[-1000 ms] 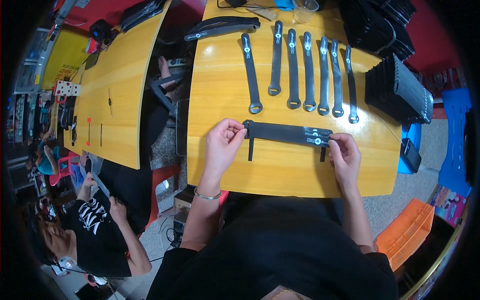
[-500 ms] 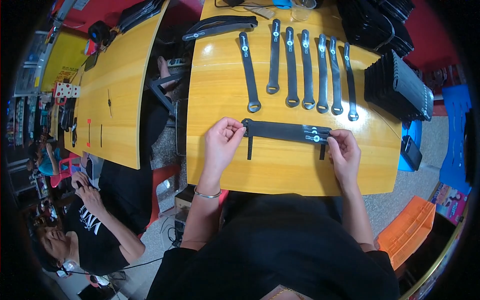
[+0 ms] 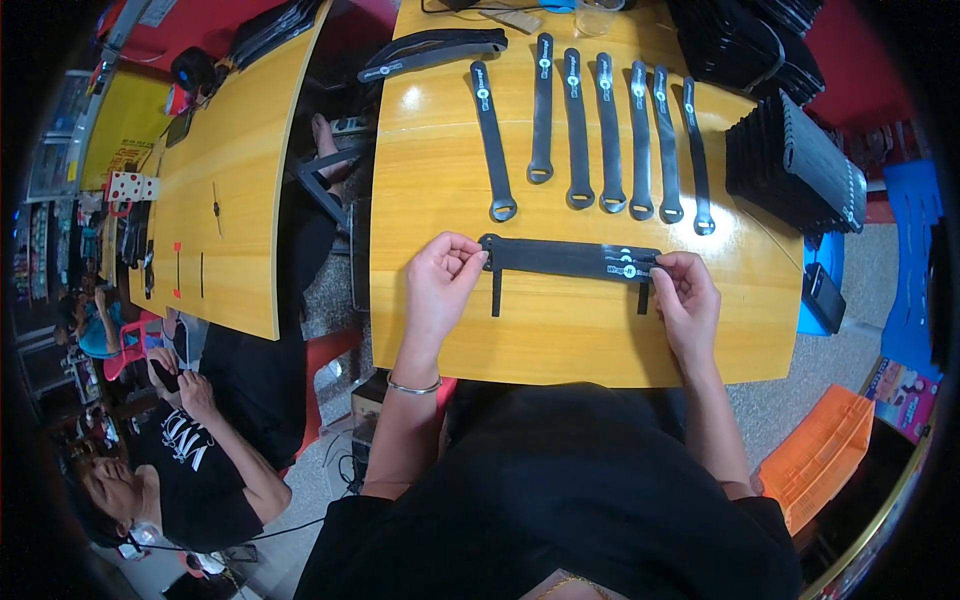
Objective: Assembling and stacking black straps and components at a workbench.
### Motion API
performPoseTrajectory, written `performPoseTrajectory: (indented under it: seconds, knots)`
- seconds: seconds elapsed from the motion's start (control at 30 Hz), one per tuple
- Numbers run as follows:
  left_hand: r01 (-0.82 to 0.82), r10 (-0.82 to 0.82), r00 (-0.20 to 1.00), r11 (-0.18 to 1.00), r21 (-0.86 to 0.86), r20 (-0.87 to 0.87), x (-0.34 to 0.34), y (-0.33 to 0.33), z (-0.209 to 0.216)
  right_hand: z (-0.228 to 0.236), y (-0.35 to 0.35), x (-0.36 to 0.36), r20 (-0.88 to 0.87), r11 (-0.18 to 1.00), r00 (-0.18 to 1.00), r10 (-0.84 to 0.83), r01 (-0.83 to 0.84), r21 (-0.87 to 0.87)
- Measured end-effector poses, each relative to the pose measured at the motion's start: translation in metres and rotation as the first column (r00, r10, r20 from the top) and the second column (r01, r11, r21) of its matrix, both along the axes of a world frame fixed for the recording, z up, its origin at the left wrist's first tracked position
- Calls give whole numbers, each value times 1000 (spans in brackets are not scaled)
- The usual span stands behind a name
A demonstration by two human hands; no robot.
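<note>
The left hand (image 3: 440, 285) and right hand (image 3: 687, 300) are apart from each other, each with thumb and fingers pinched on one end of a layered set of flat black rubbery straps (image 3: 560, 256), which stretches level between them over the near part of a yellow wood-grain table (image 3: 580, 345). The step in hand looks like evening up these overlapped straps; the next move seems to call for a steady pinch at both ends, so the layers stay lined up. Going down in size, an orange plastic crate (image 3: 815, 465) sits on the floor to the right, its contents not readable from here. A stack of folded black sheets (image 3: 790, 165) stands at the table's right edge. Seven single black straps with slotted round ends (image 3: 493, 140) lie beyond the hands. A clear plastic cup (image 3: 597, 15) is cut off at the top, contents unclear.
</note>
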State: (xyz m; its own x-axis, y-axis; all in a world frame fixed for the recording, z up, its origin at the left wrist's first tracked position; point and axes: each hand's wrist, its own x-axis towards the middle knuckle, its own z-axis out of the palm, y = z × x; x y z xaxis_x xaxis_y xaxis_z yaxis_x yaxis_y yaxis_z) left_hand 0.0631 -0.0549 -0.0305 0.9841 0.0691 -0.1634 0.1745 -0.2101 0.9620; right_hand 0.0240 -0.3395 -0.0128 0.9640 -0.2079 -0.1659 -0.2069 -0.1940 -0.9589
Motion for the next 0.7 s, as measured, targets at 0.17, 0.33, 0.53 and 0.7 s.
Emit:
performPoseTrajectory:
  seconds: [0.17,0.33,0.53,0.7]
  knots:
    - [-5,5,1000,1000,-29,7,2,-2,1,-2,-1,1,15,999,1000,2,-2,-33]
    - [3,-3,1000,999,-37,19,1,-1,0,1,0,1,33,997,999,11,-8,-72]
    - [6,-5,1000,1000,-21,14,1,-3,2,2,-1,0,42,993,999,13,-8,-119]
    - [4,-3,1000,999,-46,28,2,-2,2,-5,-1,3,57,993,998,-2,9,-116]
